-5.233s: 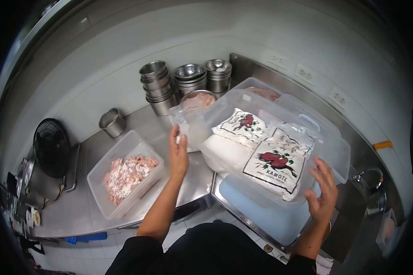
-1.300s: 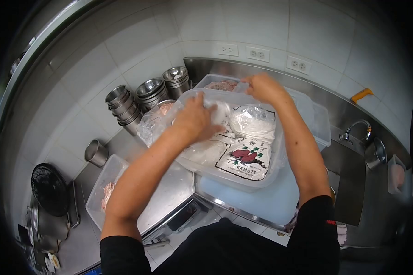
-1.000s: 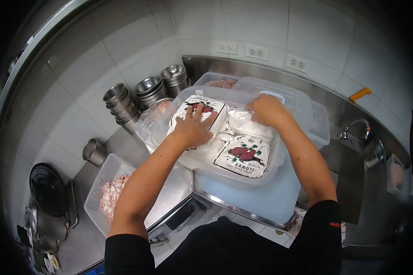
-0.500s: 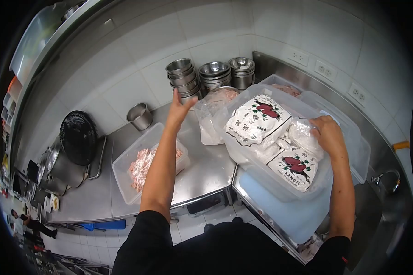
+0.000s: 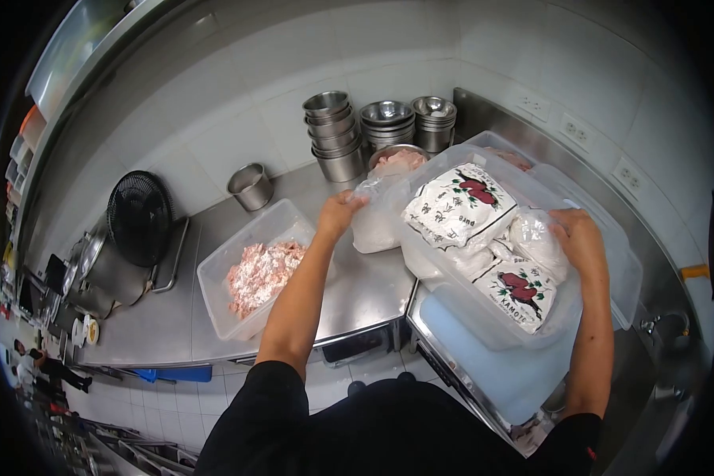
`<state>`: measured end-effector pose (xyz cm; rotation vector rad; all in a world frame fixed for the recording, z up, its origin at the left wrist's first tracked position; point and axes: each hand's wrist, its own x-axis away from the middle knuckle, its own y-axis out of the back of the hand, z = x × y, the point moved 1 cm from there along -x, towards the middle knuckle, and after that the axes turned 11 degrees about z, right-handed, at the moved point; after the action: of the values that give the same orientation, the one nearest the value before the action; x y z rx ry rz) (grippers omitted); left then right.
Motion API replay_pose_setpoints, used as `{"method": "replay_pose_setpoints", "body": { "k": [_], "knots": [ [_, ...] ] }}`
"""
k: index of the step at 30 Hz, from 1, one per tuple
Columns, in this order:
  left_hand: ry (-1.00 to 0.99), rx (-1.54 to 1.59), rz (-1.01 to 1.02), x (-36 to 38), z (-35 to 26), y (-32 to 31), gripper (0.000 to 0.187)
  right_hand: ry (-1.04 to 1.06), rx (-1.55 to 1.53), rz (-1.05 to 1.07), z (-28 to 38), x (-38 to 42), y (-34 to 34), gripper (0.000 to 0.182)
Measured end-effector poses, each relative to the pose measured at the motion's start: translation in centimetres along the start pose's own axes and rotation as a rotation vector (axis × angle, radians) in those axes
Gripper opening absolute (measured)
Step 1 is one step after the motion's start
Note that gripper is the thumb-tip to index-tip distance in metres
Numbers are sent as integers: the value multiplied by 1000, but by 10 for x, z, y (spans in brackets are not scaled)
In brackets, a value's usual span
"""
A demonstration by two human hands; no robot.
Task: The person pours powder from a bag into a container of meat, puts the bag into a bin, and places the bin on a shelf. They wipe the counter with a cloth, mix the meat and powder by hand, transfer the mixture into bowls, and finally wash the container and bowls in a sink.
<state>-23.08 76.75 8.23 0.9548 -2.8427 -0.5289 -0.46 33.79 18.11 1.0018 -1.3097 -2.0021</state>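
My left hand (image 5: pixel 339 216) is closed on the gathered top of a clear plastic bag (image 5: pixel 375 226) of white powder, standing on the steel counter. It is just left of a large translucent bin (image 5: pixel 484 333) full of packs. My right hand (image 5: pixel 577 238) is at the bin's right side, with fingers curled against a round clear bag of white powder (image 5: pixel 534 239). Beside that bag lie a printed pack (image 5: pixel 458 205) and a second pack marked KAMOTE (image 5: pixel 516 295). Further left, a translucent tub (image 5: pixel 214 278) holds pinkish raw meat (image 5: pixel 266 274) with white powder on top.
Stacked steel containers (image 5: pixel 333 143) and bowls (image 5: pixel 387 119) stand against the wall. Behind the bag is a bowl of meat (image 5: pixel 401 159). A lone steel pot (image 5: pixel 250 188) and a black fan (image 5: pixel 139 218) stand to the left. A faucet (image 5: pixel 665 324) is at right.
My left hand has gone from open and raised to closed on the top of the plastic bag. My right hand stays at the round bag. The camera view has shifted slightly.
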Motion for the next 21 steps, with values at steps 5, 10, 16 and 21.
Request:
{"method": "replay_pose_setpoints", "body": {
  "k": [5, 10, 16, 21],
  "knots": [
    [-39, -11, -130, 48, -2, -12, 34, 135, -143, -384, 37, 14, 30, 21],
    [-75, 121, -157, 116, -5, -10, 32, 335, -271, -305, 124, 100, 34, 17],
    [-51, 238, 135, 158, 13, 26, 32, 364, -623, 468, 216, 88, -105, 92],
    [-12, 270, 179, 187, 34, 36, 39, 189, -808, 280, 231, 17, -189, 98]
  ]
}}
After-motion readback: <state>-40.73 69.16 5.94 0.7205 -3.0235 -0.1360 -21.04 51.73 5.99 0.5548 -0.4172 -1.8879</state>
